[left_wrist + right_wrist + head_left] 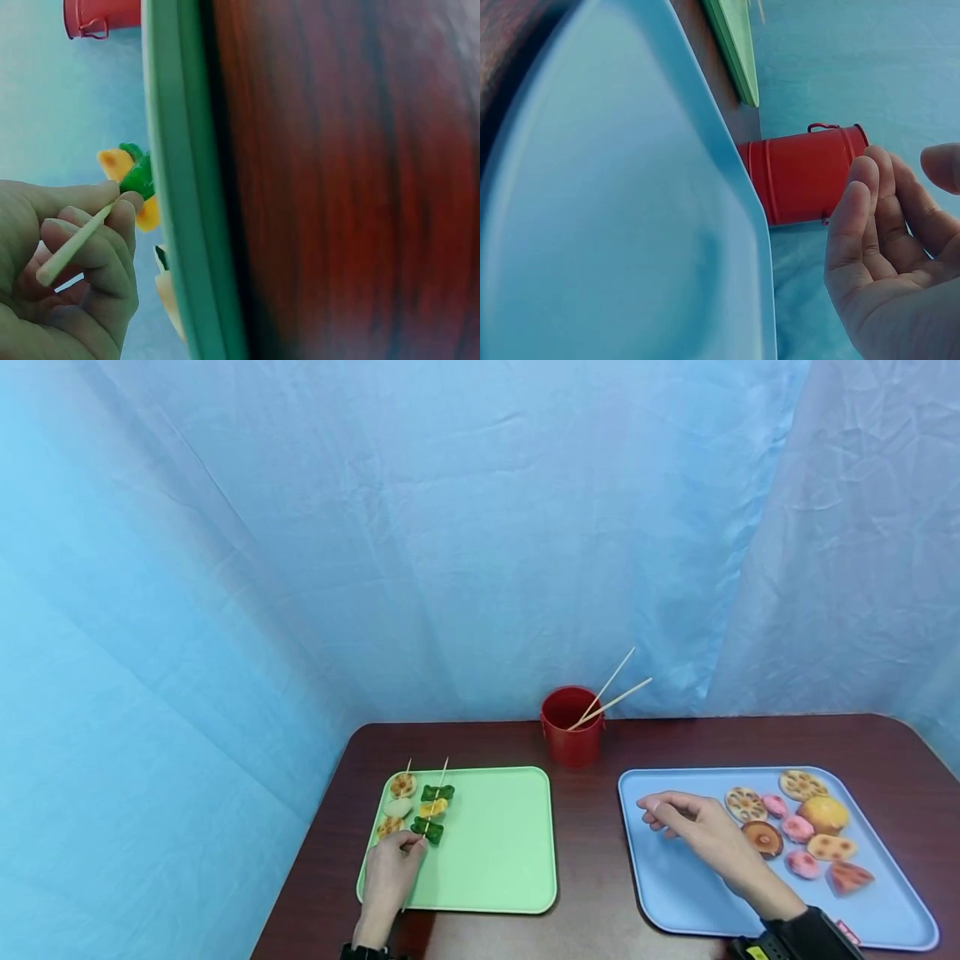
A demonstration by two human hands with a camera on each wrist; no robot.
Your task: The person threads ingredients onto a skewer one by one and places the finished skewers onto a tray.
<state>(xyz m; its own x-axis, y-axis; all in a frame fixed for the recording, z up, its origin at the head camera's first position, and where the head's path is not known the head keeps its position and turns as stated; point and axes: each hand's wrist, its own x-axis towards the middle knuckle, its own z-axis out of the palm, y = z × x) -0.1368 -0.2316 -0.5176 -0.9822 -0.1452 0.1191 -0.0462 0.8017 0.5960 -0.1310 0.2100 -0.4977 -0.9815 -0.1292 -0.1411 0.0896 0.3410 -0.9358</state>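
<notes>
My left hand (392, 870) pinches the near end of a wooden skewer (75, 247) between thumb and fingers, over the left part of the green tray (495, 843). Threaded on that skewer are two green pepper pieces (427, 831) with a yellow piece (432, 809) between them. Just left of it lies another skewer, bearing two browned lotus root slices (403, 786) and a pale piece (398, 807); the hand partly covers its near end. My right hand (693, 827) hovers above the left side of the blue tray (675, 897), fingers loosely bent, holding nothing.
Toy food pieces crowd the blue tray's right side: lotus slices (802, 785), a mushroom (762, 839), pink balls (803, 864), a yellow bun-like piece (823, 814) and a reddish wedge (851, 877). Behind, between the trays, stands a red bucket (573, 743) with two bare sticks (618, 699).
</notes>
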